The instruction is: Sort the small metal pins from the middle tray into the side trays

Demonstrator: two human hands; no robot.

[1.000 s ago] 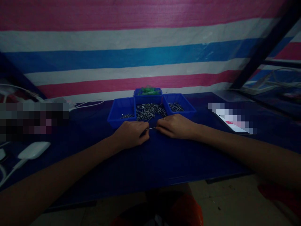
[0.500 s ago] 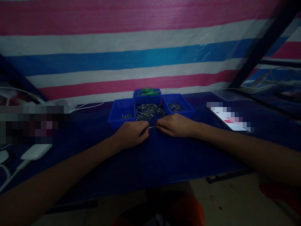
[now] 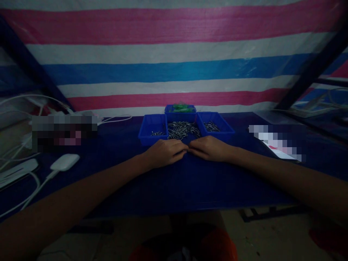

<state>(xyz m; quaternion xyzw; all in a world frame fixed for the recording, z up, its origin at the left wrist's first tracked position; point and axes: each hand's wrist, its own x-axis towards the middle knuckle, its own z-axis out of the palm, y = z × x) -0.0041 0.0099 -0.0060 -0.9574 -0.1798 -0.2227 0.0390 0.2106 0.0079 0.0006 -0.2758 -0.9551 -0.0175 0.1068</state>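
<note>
My left hand (image 3: 166, 152) and my right hand (image 3: 208, 148) meet fingertip to fingertip over the blue table, in front of the bins. Both are closed in a pinch. The thin metal rod that spanned them a moment ago is now almost wholly hidden by the fingers. Just beyond the hands lies a loose pile of small metal pins (image 3: 181, 129). A blue bin (image 3: 148, 125) with a few metal pieces stands left of the pile. Another blue bin (image 3: 221, 126), holding more of them, stands to its right.
Behind the pile, a third blue bin (image 3: 180, 115) holds green plastic pieces (image 3: 182, 107). A lit phone (image 3: 282, 152) lies on the right. On the left are a white charger (image 3: 65, 162), cables and another flat device (image 3: 20, 172). A striped sheet (image 3: 174, 72) hangs behind the table.
My hands have come together, closing the gap where the thin rod showed. The whole view has shifted, so the bins sit farther right in it.
</note>
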